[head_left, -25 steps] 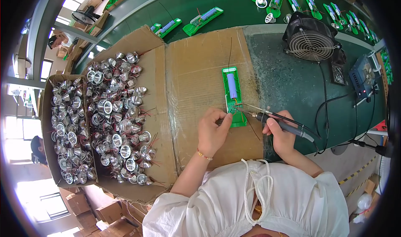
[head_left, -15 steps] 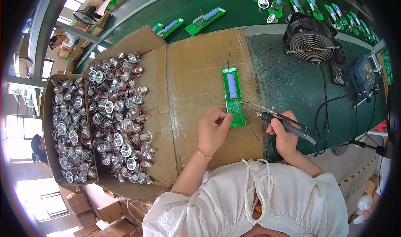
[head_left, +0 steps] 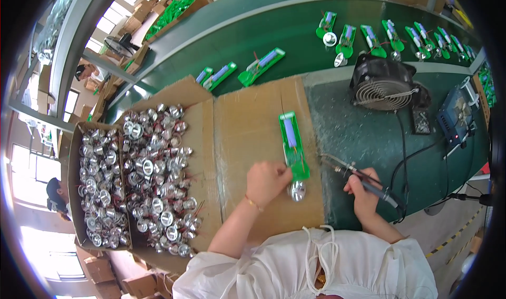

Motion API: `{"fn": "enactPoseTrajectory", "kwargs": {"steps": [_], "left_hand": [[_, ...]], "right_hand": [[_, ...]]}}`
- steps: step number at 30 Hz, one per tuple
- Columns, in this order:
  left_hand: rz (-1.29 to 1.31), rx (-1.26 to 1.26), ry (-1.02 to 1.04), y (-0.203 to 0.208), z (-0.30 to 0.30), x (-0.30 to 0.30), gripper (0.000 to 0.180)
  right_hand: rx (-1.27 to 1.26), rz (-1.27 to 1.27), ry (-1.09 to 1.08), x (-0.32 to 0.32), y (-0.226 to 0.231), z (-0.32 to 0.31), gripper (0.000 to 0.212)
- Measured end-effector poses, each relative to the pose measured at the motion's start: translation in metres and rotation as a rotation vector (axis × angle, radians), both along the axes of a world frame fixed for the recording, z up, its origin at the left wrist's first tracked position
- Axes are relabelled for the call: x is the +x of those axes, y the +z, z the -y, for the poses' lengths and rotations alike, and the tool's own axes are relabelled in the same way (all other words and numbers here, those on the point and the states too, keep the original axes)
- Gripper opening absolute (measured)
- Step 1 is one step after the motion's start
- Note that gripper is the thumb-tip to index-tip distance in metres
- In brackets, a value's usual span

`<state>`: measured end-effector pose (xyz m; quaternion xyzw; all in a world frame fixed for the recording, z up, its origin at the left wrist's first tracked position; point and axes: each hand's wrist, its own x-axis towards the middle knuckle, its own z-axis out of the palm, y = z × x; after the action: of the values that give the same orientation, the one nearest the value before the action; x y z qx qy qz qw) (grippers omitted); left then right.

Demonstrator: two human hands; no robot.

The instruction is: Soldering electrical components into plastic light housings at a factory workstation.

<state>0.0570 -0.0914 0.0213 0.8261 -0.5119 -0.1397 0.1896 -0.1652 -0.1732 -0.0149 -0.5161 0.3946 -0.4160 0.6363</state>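
A green flashlight housing (head_left: 299, 169) lies on the cardboard, with a purple battery cell (head_left: 290, 133) and wires inside it. Just below its lower end rests a shiny silver reflector cup (head_left: 297, 191). My left hand (head_left: 268, 183) is closed, its fingertips pinched at the housing's lower left edge; my palm hides what else they may touch. In my right hand (head_left: 363, 191) is a soldering iron (head_left: 370, 187) with a thin metal feed tube along it. Its tip points left, apart from the housing, over the cardboard's right edge.
Many silver reflectors (head_left: 158, 193) with red wires fill a cardboard box (head_left: 126, 214) at left. A black fan (head_left: 382, 83) and a blue soldering station (head_left: 456, 114) stand at right, cables trailing. Several green housings (head_left: 346, 41) lie along the far green bench (head_left: 295, 25).
The soldering iron has drawn back to the right from the housing. A silver reflector now shows below the housing, near my left hand. The whole view has shifted, with the scene lower.
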Motion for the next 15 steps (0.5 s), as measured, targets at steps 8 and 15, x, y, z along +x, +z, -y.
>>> {"fn": "enactPoseTrajectory", "kwargs": {"steps": [8,15], "left_hand": [[0.237,-0.172,0.123,-0.025,0.222,0.147,0.032],[0.303,-0.15,0.074,-0.005,0.17,0.18,0.054]], "right_hand": [[0.064,-0.008,0.06,0.006,0.005,-0.001,0.012],[0.073,-0.01,0.057,0.003,0.007,0.004,0.011]]}}
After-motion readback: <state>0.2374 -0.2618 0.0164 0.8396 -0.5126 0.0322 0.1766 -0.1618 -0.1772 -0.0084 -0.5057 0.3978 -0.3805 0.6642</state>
